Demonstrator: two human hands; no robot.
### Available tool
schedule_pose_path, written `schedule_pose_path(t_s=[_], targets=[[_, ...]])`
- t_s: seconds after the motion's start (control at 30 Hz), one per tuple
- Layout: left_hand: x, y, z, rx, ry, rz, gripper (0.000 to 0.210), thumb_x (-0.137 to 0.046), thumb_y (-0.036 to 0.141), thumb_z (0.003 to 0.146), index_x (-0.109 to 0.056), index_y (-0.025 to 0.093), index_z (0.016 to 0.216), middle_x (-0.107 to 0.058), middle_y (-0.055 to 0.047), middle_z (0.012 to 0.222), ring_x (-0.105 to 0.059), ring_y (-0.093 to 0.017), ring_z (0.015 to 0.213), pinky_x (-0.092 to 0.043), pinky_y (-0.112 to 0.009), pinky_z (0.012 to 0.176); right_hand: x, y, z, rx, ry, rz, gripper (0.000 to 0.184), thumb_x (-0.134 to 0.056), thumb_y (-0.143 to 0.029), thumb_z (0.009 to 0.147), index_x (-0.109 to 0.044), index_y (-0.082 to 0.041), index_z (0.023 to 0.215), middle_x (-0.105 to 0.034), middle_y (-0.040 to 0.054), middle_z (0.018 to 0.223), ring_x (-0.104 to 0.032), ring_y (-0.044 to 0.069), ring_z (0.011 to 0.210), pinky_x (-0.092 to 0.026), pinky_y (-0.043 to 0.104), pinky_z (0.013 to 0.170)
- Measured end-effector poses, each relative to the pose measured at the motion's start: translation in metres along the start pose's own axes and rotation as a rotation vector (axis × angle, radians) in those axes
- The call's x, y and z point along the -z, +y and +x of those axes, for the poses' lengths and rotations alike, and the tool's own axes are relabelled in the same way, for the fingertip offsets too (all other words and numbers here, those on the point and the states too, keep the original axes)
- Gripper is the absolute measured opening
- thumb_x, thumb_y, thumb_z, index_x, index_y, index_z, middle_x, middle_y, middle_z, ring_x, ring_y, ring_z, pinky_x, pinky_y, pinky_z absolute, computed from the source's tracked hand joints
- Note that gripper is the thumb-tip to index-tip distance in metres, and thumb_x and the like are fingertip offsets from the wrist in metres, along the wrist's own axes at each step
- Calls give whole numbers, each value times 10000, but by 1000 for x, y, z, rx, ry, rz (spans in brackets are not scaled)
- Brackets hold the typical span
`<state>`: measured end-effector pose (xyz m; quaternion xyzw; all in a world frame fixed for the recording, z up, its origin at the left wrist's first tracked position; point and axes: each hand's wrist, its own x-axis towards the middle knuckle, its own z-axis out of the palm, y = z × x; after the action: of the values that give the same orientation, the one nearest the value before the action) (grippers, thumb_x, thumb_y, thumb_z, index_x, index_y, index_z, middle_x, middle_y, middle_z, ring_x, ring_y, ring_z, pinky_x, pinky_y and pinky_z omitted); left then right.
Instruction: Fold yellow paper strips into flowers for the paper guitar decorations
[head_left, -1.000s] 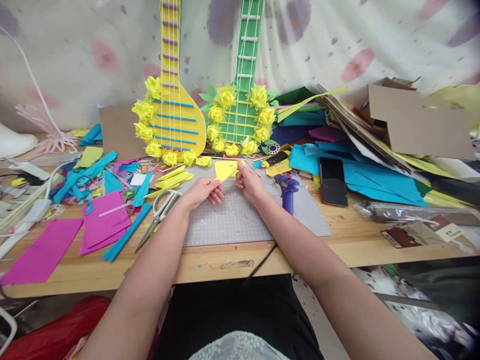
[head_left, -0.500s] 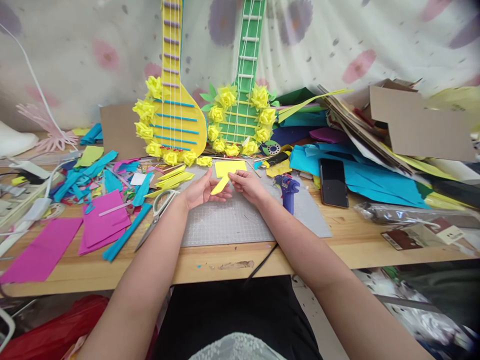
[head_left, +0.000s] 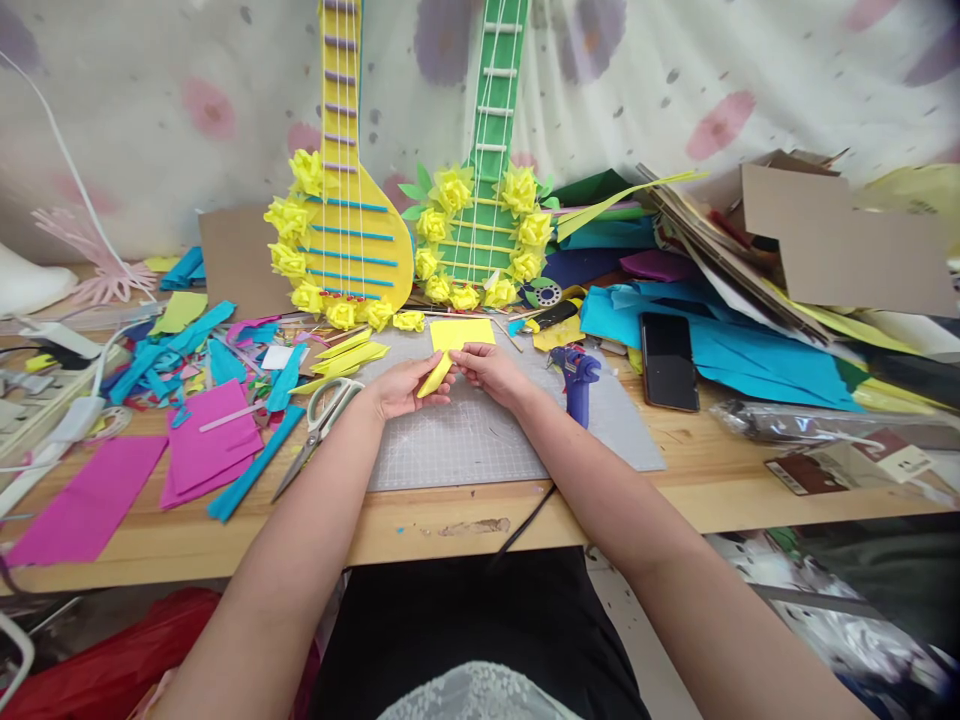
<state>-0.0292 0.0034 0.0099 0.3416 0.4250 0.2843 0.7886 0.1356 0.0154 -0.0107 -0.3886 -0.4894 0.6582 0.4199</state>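
Between my two hands is a narrow strip of yellow paper [head_left: 434,377], slanting down to the left. My left hand [head_left: 409,387] has its fingers closed on the strip's left side. My right hand [head_left: 487,371] pinches its upper right end. Just behind them a flat yellow sheet [head_left: 465,332] lies on the grey cutting mat [head_left: 465,450]. Folded yellow paper pieces [head_left: 349,356] sit left of my hands, near the scissors [head_left: 322,425]. A blue glue gun [head_left: 578,380] stands on the mat right of my right hand.
Two paper-flowered model instruments, one yellow [head_left: 360,230] and one green [head_left: 487,215], lean at the back. Pink paper sheets [head_left: 214,435] and coloured scraps cover the left side. On the right are a phone [head_left: 669,362], blue paper [head_left: 765,365] and stacked cardboard [head_left: 840,235].
My left hand has gone from open fingers beneath the yellow strip to closed fingers gripping it. Both hands are a little closer together, and the right has shifted slightly left.
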Motion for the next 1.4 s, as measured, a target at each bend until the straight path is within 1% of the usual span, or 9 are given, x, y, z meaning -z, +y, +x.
schedule_pose_path(t_s=[0.23,0.43,0.57,0.67,0.77,0.87,1.0,1.2,1.4], targets=[[-3,1,-2,43,-111,-64,306,-394,341,908,-578,106,840,-475,2,650,-408,-7,448,-358,-91,390,-1,-1,-1,8,15,1,390,-762,-458,517,-526,-160,602,-542,-44,563,-330,26,443,-213,208,433],[0,0,3,30,-154,-74,350,-361,393,910,-557,118,822,-450,-1,650,-341,-8,432,-277,-94,358,0,1,1,21,30,0,399,-760,-461,521,-506,-165,607,-546,-43,565,-326,26,443,-214,208,434],[-5,-4,4,-57,-110,96,441,-375,528,866,-557,127,834,-428,14,623,-272,-11,408,-198,-114,339,0,1,2,49,55,-8,414,-762,-470,522,-477,-174,574,-470,-68,483,-318,30,431,-215,211,438],[-11,-7,1,-104,-65,257,327,-480,452,846,-542,131,833,-370,49,587,-225,-8,399,-157,-120,354,0,1,2,63,34,-30,419,-751,-484,542,-465,-178,559,-448,-69,453,-325,36,428,-214,214,443],[-16,-9,1,-119,-8,343,235,-448,363,871,-512,149,798,-281,77,548,-186,-23,394,-134,-138,375,1,0,2,64,31,-32,399,-743,-484,553,-490,-178,596,-452,-70,473,-328,38,435,-219,216,448],[-18,-11,4,-209,137,501,230,-379,307,891,-507,162,768,-281,68,533,-234,-53,417,-184,-166,409,2,-3,2,92,117,14,407,-755,-468,534,-557,-184,749,-432,-88,503,-322,40,443,-221,217,451],[-19,-14,9,-433,347,874,177,-442,215,843,-560,161,722,-478,10,604,-435,-109,574,-342,-214,562,3,-4,4,154,167,40,446,-719,-507,577,-582,-179,845,-421,-85,527,-316,42,451,-228,221,449],[-17,-16,11,-423,381,1165,261,-363,255,871,-604,157,898,-645,-76,899,-571,-195,845,-414,-307,801,6,0,10,218,191,38,437,-704,-543,584,-572,-184,795,-413,-85,518,-317,37,439,-240,205,431],[-15,-16,12,-401,373,1222,304,-323,259,881,-595,146,960,-648,-98,979,-579,-208,912,-421,-330,843,7,3,12,237,205,8,408,-693,-541,603,-522,-194,730,-425,-82,530,-333,34,432,-259,200,426]])
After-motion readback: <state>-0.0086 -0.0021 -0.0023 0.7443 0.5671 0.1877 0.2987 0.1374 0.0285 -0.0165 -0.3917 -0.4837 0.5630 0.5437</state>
